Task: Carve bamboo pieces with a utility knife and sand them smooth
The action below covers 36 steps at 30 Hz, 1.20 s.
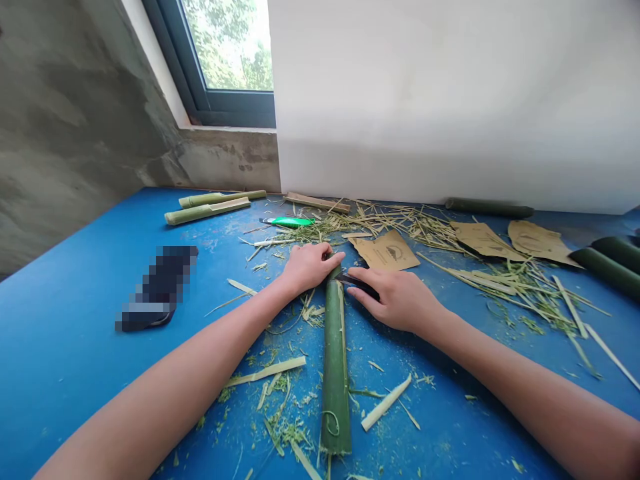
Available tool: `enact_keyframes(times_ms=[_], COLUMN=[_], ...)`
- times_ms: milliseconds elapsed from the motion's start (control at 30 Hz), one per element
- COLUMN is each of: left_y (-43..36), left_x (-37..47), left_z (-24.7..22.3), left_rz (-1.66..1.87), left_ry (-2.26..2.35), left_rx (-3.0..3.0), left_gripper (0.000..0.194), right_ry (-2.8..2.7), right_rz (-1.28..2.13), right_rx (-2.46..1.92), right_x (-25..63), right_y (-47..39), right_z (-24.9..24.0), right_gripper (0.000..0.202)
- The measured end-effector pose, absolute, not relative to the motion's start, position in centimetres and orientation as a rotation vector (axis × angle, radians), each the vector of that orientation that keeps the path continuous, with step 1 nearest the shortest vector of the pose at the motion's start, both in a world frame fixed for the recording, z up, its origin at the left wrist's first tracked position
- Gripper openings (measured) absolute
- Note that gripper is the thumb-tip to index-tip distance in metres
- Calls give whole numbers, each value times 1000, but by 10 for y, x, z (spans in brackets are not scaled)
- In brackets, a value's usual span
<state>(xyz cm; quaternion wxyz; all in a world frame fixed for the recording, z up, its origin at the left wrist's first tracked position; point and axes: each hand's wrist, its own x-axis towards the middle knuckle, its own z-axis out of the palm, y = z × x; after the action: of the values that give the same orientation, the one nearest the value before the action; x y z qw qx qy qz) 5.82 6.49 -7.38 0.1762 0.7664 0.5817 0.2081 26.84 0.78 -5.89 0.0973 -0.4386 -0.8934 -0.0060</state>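
Note:
A green bamboo piece (336, 360) lies lengthwise on the blue table, its near end pointing toward me. Along its right side runs a pale stripe where the green skin is gone. My left hand (311, 267) is closed around the far end of the bamboo, thumb on top. In my right hand (400, 297) is a black-handled knife (367, 285), its tip against the bamboo's right edge just below my left thumb. The fingers hide part of the knife. Pale bamboo strips (386, 403) and green shavings (287, 420) are scattered around both sides of the bamboo.
On the blue table (65, 307), a dark blurred-out object (165, 280) lies at left. Behind my hands are a green cutter (287, 221), trimmed bamboo pieces (207, 210), brown paper pieces (385, 250) and a shavings heap (415, 223). More green bamboo (607, 270) rests far right.

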Motion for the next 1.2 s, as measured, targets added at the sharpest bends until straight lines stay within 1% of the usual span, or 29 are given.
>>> enact_keyframes(times_ms=[467,800,1067,1200], left_y=[64,62,61,60], left_x=[62,65,63,63], left_z=[-74,-73,-73,-74], left_rz=[604,566,690,686], left_ry=[1697,1676,1701,1716], left_rx=[2136,2157,2074,2052], left_gripper=[40,39,37,36], right_ry=[-2743,-2764,-2706,-2714], right_rz=[-68,93,102,166], right_rx=[-1297,-1118,-1238,-1225], right_x=[267,281,273,272], right_y=[8,21,11,13], right_z=[-49,-55,-61,-60], right_gripper=[41,43,42,42])
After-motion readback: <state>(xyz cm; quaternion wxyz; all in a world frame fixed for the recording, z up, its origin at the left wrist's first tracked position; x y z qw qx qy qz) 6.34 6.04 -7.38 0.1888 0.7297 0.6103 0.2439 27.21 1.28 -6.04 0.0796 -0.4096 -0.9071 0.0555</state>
